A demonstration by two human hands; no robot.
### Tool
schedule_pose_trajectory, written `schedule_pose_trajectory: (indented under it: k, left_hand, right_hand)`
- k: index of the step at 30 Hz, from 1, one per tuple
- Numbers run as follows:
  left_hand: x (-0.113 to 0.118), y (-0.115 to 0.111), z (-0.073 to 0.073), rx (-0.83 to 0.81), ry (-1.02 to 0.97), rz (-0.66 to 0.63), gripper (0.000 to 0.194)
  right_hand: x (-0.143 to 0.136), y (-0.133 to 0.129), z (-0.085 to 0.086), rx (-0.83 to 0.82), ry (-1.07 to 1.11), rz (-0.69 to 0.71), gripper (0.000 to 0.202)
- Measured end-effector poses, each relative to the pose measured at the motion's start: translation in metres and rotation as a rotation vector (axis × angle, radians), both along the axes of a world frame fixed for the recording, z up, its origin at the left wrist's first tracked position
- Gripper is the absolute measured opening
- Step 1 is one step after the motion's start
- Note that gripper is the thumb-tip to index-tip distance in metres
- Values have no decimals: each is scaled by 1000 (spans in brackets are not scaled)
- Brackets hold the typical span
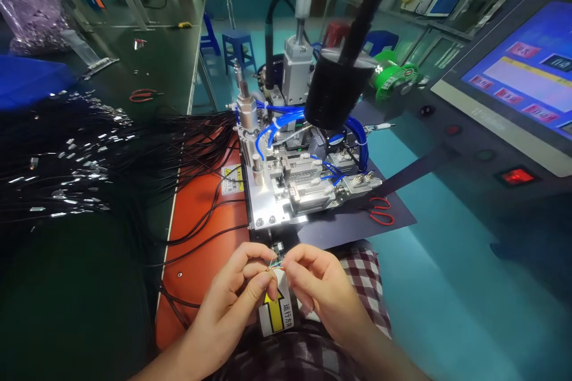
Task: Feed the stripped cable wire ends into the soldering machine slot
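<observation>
Both hands meet low in the middle, just in front of the metal machine [308, 184]. Thin coloured wires [276, 265] run between their fingertips. My left hand [241, 292] pinches the wires between thumb and forefinger, its other fingers curled. My right hand [319, 283] closes thumb and fingertips on the other end of the same wires. The wire tips are mostly hidden by the right fingers. Below the hands is a label with a yellow arrow [276, 312], fixed under the machine's front.
Black cables [210, 149] with shiny ends spread over the dark table [179, 41] and orange surface [201, 286] at left. A black lamp-like cylinder [337, 89] hangs above the machine. Red-handled scissors-like tools [382, 212] lie at right, under a control panel [504, 113].
</observation>
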State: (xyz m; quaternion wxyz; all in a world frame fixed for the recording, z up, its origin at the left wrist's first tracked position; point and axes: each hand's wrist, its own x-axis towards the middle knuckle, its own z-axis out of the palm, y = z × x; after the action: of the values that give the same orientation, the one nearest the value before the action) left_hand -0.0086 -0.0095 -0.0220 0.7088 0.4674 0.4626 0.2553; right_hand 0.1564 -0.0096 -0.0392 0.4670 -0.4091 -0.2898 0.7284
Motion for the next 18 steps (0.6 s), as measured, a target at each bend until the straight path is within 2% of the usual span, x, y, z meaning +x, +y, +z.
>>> schedule_pose_trajectory:
  k: [4,9,18]
  left_hand:
    - [2,1,4,-4,-47,-1,21]
    - [3,1,1,-17,-105,13,18]
    - [2,2,2,-33,-126,-12,18]
  right_hand:
    - [-5,-2,1,35,-21,35,17]
    - [-5,-5,3,112,-101,7,12]
    - [2,0,-1,99,-82,32,13]
